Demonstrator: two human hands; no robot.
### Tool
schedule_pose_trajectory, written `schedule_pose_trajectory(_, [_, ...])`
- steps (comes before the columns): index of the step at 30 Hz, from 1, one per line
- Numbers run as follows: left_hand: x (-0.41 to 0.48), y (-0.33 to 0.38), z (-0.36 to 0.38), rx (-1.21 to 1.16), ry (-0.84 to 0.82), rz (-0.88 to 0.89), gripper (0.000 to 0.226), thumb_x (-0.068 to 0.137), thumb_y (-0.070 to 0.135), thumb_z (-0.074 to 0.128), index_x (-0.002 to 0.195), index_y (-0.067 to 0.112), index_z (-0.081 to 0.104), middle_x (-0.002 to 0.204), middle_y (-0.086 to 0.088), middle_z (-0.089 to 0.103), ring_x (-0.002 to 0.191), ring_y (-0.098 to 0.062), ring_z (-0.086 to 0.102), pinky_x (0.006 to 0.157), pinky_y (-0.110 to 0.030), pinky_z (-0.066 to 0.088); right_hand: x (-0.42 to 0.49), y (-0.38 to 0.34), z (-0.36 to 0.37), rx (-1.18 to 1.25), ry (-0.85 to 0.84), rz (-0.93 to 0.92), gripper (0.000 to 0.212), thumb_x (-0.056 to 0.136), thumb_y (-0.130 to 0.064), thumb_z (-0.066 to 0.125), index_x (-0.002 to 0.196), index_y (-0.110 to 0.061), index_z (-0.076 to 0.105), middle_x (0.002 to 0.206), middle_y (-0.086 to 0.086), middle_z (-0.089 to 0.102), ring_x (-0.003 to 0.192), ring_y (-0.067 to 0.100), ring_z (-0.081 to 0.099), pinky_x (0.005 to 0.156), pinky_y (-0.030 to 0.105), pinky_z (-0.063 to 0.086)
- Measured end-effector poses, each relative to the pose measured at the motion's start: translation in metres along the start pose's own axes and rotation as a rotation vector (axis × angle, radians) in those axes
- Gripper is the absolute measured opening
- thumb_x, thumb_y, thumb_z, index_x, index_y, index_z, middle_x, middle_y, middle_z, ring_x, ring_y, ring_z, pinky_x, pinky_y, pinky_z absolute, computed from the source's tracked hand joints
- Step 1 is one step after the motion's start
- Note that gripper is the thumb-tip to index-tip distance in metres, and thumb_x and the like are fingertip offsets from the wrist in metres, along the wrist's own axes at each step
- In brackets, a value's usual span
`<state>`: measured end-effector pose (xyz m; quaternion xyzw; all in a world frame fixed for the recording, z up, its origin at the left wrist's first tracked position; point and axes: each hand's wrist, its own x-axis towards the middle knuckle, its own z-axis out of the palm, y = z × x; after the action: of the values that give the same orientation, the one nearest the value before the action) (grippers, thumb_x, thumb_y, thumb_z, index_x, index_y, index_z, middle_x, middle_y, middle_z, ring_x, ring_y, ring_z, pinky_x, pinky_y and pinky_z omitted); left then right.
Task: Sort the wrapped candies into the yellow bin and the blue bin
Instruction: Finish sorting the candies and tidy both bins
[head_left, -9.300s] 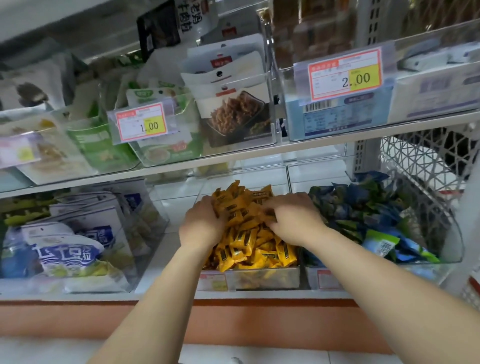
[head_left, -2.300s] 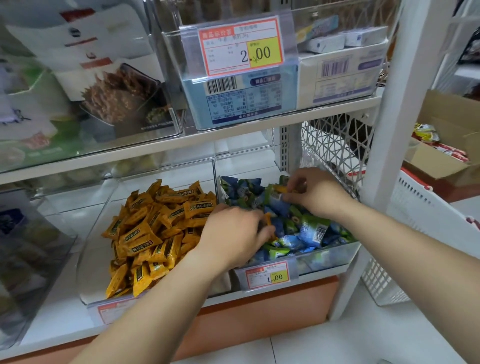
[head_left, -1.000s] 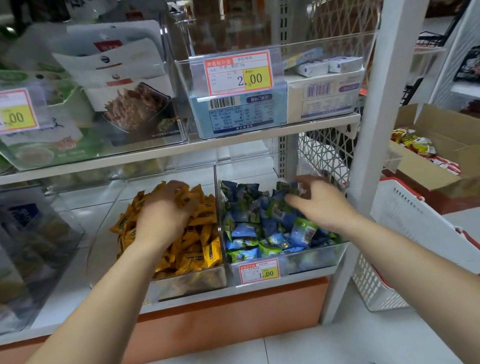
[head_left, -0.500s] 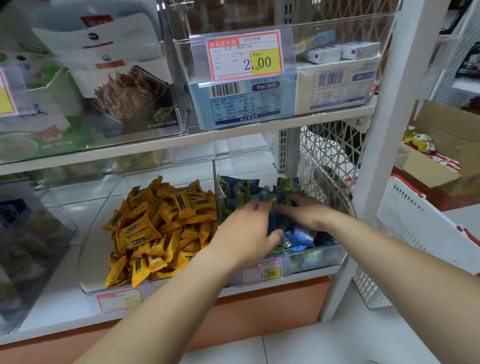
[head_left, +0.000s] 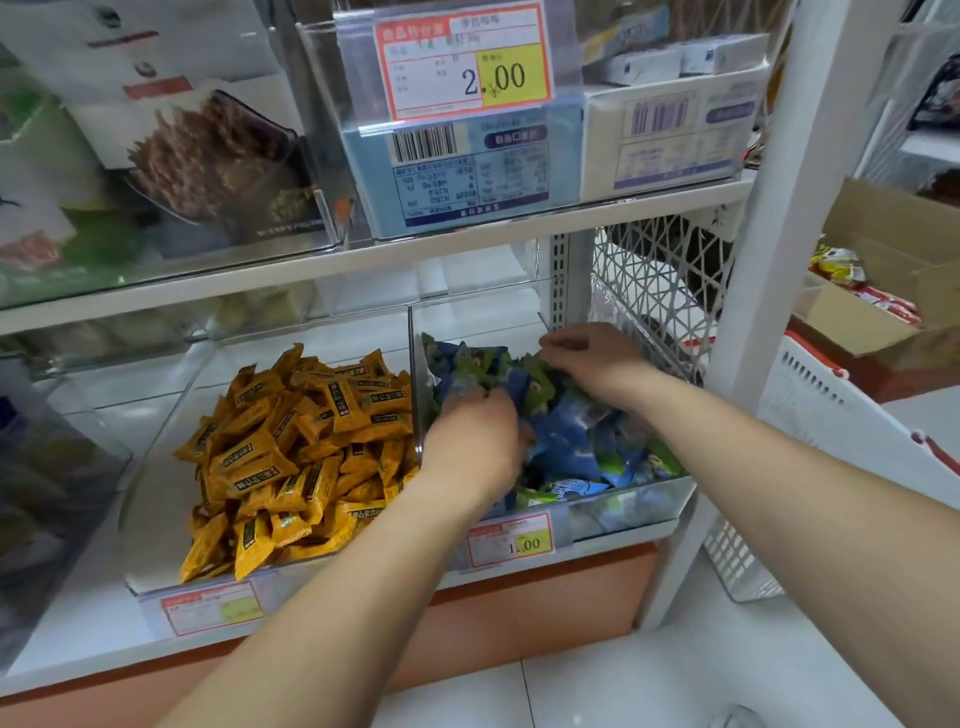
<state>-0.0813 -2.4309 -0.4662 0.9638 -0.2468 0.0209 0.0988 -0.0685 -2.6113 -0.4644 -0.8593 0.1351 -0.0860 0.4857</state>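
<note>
The left grip (head_left: 470, 441) curls down into the blue candies (head_left: 571, 441) in the blue bin (head_left: 631, 501). I cannot tell whether it holds any. The right grip (head_left: 584, 358), toward 1 o'clock from it, pinches wrappers at the pile's back. Yellow candies (head_left: 301, 447) fill the yellow bin (head_left: 150, 467) at 9 o'clock of the blue one.

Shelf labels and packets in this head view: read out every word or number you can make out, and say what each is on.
"2.00": upper price tag, on the clear bin above the upper shelf.
"1.00": lower right price tag, on the blue candy bin.
Lower left price tag, on the yellow candy bin: too blurred.
Yellow candy wrappers, light blue box, tag headings: print too small to read.
</note>
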Motion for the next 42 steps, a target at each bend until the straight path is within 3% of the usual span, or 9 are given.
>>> schedule_pose_trajectory(4, [0.006, 0.001, -0.004, -0.029, 0.064, -0.020, 0.028, 0.098, 0.026, 0.053, 0.121, 0.010, 0.054, 0.122, -0.012, 0.057, 0.112, -0.032, 0.054, 0.077, -0.037, 0.047, -0.022, 0.005, -0.010, -0.174, 0.096, -0.054, 0.042, 0.094, -0.032, 0.060, 0.134, -0.022, 0.058, 0.130, 0.000, 0.062, 0.114, 0.022, 0.059, 0.084, 0.025, 0.041])
schedule_pose_trajectory(8, [0.014, 0.003, -0.018, -0.264, 0.078, 0.014, 0.033, 0.098, 0.033, 0.050, 0.126, 0.018, 0.058, 0.114, -0.004, 0.064, 0.106, -0.026, 0.060, 0.078, -0.033, 0.050, -0.062, 0.011, -0.010, -0.402, -0.213, 0.042, 0.041, 0.095, -0.048, 0.052, 0.125, -0.021, 0.058, 0.125, 0.012, 0.064, 0.105, 0.028, 0.061, 0.078, 0.032, 0.045])
schedule_pose_trajectory(13, [0.050, 0.017, -0.022, -0.362, 0.013, 0.146, 0.025, 0.095, 0.031, 0.054, 0.116, 0.026, 0.066, 0.119, 0.006, 0.066, 0.108, -0.016, 0.059, 0.089, -0.031, 0.048, -0.093, 0.023, 0.003, -0.822, -0.283, -0.027, 0.097, 0.074, -0.089, 0.016, 0.152, -0.032, 0.024, 0.147, 0.011, 0.048, 0.123, 0.037, 0.056, 0.079, 0.041, 0.041])
schedule_pose_trajectory(19, [0.114, 0.058, 0.014, -0.230, -0.262, 0.419, 0.025, 0.094, 0.040, 0.061, 0.113, 0.026, 0.069, 0.115, 0.006, 0.065, 0.101, -0.011, 0.058, 0.086, -0.028, 0.045, -0.093, 0.031, -0.005, -0.942, -0.209, -0.211, 0.080, 0.078, -0.086, 0.015, 0.135, -0.039, 0.045, 0.128, -0.001, 0.062, 0.112, 0.028, 0.060, 0.071, 0.038, 0.037])
schedule_pose_trajectory(23, [0.136, 0.058, 0.037, -0.023, -0.466, 0.480, 0.037, 0.089, 0.064, 0.057, 0.111, 0.034, 0.062, 0.111, 0.009, 0.062, 0.105, -0.014, 0.058, 0.090, -0.035, 0.047, -0.094, 0.037, 0.001, -0.840, -0.185, -0.125, 0.075, 0.078, -0.083, 0.022, 0.138, -0.041, 0.040, 0.137, 0.001, 0.053, 0.123, 0.029, 0.048, 0.087, 0.042, 0.043])
schedule_pose_trajectory(28, [0.148, 0.045, 0.032, 0.378, -0.481, 0.548, 0.048, 0.082, 0.075, 0.054, 0.114, 0.039, 0.062, 0.116, 0.007, 0.062, 0.106, -0.017, 0.057, 0.092, -0.043, 0.049, -0.091, 0.042, 0.004, -0.824, -0.186, -0.154, 0.084, 0.078, -0.083, 0.017, 0.151, -0.041, 0.019, 0.147, 0.003, 0.046, 0.124, 0.032, 0.052, 0.085, 0.043, 0.044])
schedule_pose_trajectory(33, [0.161, 0.019, 0.006, 0.512, -0.324, 0.471, 0.022, 0.087, 0.058, 0.061, 0.102, 0.042, 0.064, 0.114, 0.007, 0.066, 0.098, -0.016, 0.059, 0.079, -0.033, 0.043, -0.093, 0.041, 0.004, -0.847, -0.172, -0.165, 0.080, 0.081, -0.081, 0.018, 0.150, -0.042, 0.021, 0.135, 0.009, 0.054, 0.118, 0.034, 0.057, 0.072, 0.042, 0.034])
schedule_pose_trajectory(38, [0.160, 0.021, 0.005, 0.710, -0.194, 0.472, 0.057, 0.089, 0.070, 0.046, 0.111, 0.023, 0.071, 0.132, -0.003, 0.056, 0.113, -0.023, 0.054, 0.085, -0.037, 0.040, -0.094, 0.034, 0.002, -0.853, -0.202, -0.127, 0.080, 0.081, -0.079, 0.022, 0.146, -0.036, 0.034, 0.143, 0.006, 0.045, 0.125, 0.033, 0.047, 0.084, 0.044, 0.041])
schedule_pose_trajectory(42, [0.159, 0.048, 0.017, 0.235, -0.227, 0.465, 0.043, 0.095, 0.045, 0.055, 0.082, 0.005, 0.065, 0.096, -0.012, 0.063, 0.087, -0.028, 0.061, 0.070, -0.036, 0.048, -0.094, 0.032, 0.001, -0.840, -0.219, -0.132, 0.080, 0.081, -0.079, 0.022, 0.147, -0.034, 0.035, 0.152, 0.001, 0.036, 0.130, 0.030, 0.043, 0.091, 0.045, 0.042])
